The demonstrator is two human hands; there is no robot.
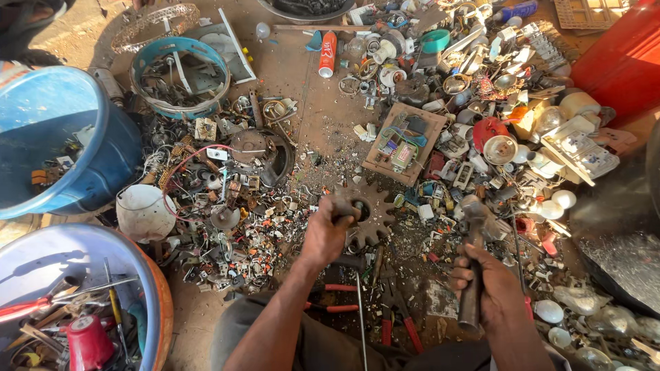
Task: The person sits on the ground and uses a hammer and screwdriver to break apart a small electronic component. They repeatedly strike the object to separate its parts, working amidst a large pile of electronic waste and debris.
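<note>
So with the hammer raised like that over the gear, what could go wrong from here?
The left hand pins a small part onto the toothed gear, close to where the hammer in the right hand seems aimed; a miss could hit fingers. A blow may also fling fragments, and glass bulbs lie nearby.

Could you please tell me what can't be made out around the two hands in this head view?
- Small part in the left hand: fingers wrap it, kind unclear.
- Toothed gear: near side hidden behind that hand.
- Hammer head: motion-blurred; the right hand covers its handle.
- Scrap bits on the ground: too small to identify.
</note>
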